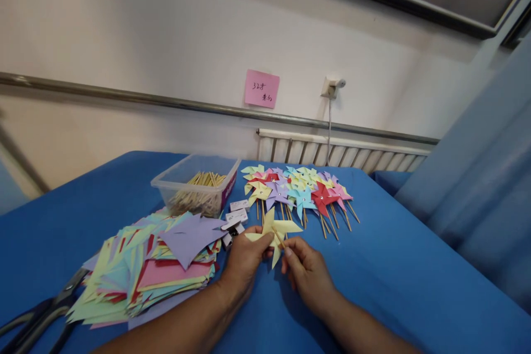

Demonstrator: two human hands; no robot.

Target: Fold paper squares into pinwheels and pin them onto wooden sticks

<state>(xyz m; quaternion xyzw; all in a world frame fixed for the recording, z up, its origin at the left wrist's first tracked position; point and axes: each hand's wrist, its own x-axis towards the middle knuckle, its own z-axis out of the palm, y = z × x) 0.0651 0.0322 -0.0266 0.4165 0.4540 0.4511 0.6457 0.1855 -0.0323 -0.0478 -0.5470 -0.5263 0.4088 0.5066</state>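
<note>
1. Bare forearms [182, 318] come in nearest the camera, angling inward from both lower sides to the hands.
2. Pale yellow pinwheel [286, 226]: it sits between the two hands, above the blue table [406, 271], its four blades pointing roughly up, right, down and left from the left thumb tip.
3. Left hand [245, 255]: thumb and fingers pinch the pinwheel near its middle, the thumb on the side facing the camera, the other fingers mostly hidden behind the paper.
4. Right hand [307, 274]: thumb and forefinger are closed on the thin wooden stick [279, 238], the remaining fingers curled beneath.
5. Long axis: the stick slants from the pinwheel's middle, just beside the left thumb tip, down and rightward into the right fingertips; whatever part lies inside that grip cannot be seen.
6. Left of the left fingers, small white boxes [238, 211] lie near; farther left spreads a pile of coloured paper [120, 268], a purple piece [194, 239] on top with one corner reaching toward those fingers.
7. Beyond that pile, a clear plastic tub [207, 162] holds many sticks [204, 191].
8. Past the fingertips, slightly rightward, finished pinwheels [302, 194] lie crowded together, heads away from the hands, most visible sticks pointing back toward the camera.
9. Well left of both hands, dark-handled scissors [50, 310] lie beside the paper, blades toward the pile.
</note>
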